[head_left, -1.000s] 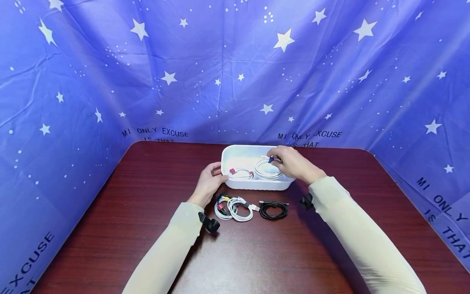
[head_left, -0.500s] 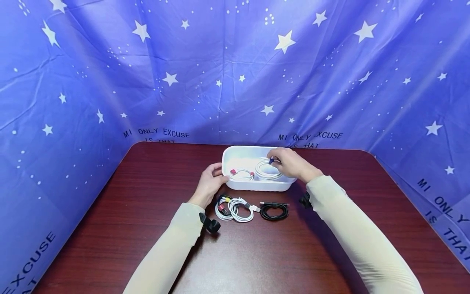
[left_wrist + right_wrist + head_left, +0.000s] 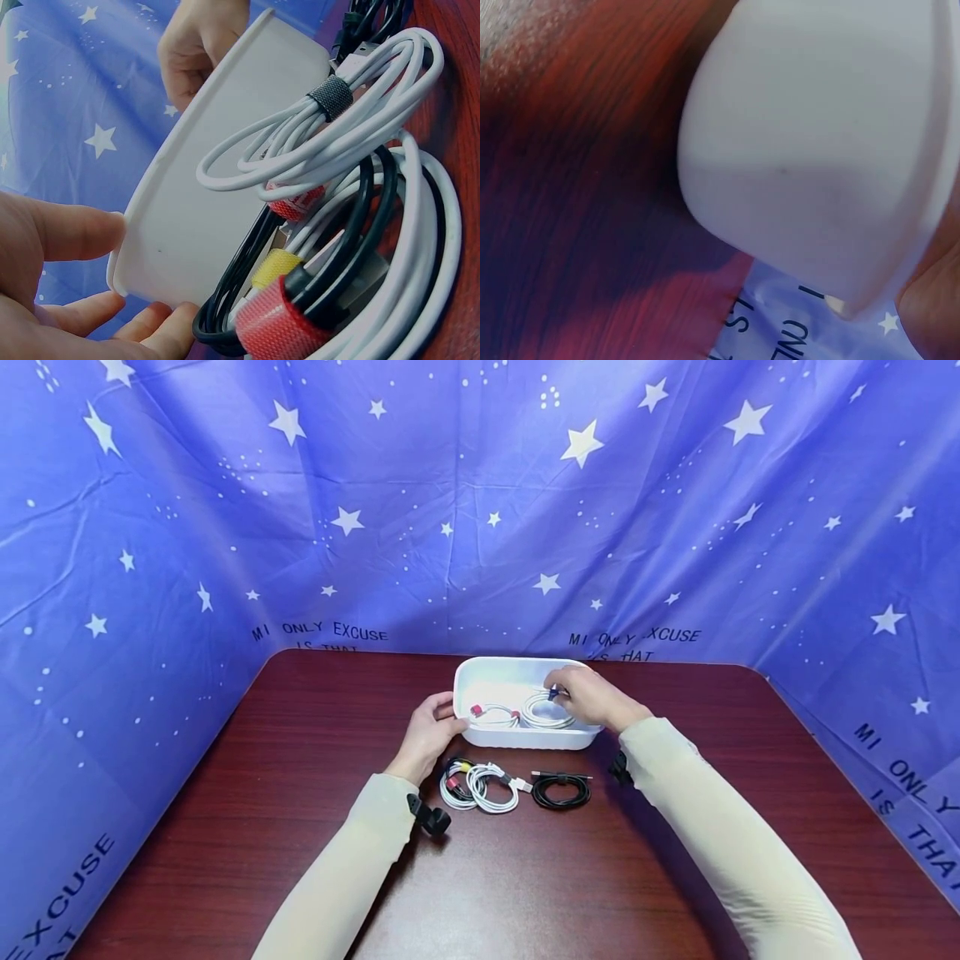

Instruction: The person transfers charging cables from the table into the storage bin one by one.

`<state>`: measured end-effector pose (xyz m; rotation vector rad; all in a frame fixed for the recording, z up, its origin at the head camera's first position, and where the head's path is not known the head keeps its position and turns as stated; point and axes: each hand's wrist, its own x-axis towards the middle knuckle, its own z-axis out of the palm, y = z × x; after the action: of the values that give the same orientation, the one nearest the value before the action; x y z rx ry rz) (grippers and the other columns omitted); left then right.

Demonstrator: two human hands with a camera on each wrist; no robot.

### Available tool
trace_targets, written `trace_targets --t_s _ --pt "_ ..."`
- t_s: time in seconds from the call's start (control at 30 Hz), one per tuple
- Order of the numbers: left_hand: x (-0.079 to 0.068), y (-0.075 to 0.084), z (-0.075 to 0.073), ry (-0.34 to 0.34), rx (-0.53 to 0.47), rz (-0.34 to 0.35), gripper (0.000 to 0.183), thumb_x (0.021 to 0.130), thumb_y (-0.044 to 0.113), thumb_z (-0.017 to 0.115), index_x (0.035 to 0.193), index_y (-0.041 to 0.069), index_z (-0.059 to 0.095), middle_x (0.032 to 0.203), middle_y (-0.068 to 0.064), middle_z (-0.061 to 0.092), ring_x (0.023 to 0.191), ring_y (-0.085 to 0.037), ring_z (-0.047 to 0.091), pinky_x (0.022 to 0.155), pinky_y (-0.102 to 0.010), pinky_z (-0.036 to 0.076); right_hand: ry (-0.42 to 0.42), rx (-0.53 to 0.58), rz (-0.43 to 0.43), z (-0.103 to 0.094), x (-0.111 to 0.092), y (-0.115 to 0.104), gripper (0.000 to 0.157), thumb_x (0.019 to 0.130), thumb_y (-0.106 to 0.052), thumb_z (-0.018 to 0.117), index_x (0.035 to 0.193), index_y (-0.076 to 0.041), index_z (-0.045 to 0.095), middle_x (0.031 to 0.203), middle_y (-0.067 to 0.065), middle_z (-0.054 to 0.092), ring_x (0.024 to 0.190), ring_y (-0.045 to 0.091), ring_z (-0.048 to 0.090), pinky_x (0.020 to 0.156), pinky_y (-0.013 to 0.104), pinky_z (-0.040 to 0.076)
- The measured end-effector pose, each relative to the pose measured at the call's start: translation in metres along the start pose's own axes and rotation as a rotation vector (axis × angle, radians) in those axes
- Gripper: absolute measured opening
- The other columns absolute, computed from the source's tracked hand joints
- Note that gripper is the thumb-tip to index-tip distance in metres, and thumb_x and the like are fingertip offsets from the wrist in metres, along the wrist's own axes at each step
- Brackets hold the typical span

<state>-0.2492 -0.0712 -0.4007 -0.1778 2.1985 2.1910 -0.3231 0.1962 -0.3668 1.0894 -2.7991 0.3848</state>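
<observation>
A white plastic bin stands toward the back of the table. My left hand holds its left end, thumb at the rim and fingers spread along the outside in the left wrist view. Over the bin's right part, my right hand pinches a coiled white cable at its dark blue strap. To the left of that coil, inside the bin, lies another white cable with red straps. The right wrist view shows mostly the bin's outer wall, which hides the right fingertips.
In front of the bin lie a white coiled cable with a grey strap, overlapping other coils with red and yellow straps, and a black coiled cable. A starry blue curtain hangs behind the table.
My right hand has lowered slightly with the white cable, which sits a little deeper in the bin. The left hand stays at the bin's left end.
</observation>
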Motion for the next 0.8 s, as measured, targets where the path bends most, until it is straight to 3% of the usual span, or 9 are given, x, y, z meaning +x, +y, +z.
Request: trace_targets --t_s 0.8 --pt "0.001 -0.003 0.000 -0.009 -0.009 0.012 0.057 0.082 -0.006 0.063 0.136 -0.002 0.047 0.122 -0.026 0.059 0.101 -0.024 0.060 0.088 -0.031 0.050 -0.112 -0.014 0.091 0.013 0.001 0.004 0.021 0.082 0.003 0.063 0.102 -0.002 0.066 0.092 0.008 0.066 0.089 0.024 0.059 0.083 0.042 0.048"
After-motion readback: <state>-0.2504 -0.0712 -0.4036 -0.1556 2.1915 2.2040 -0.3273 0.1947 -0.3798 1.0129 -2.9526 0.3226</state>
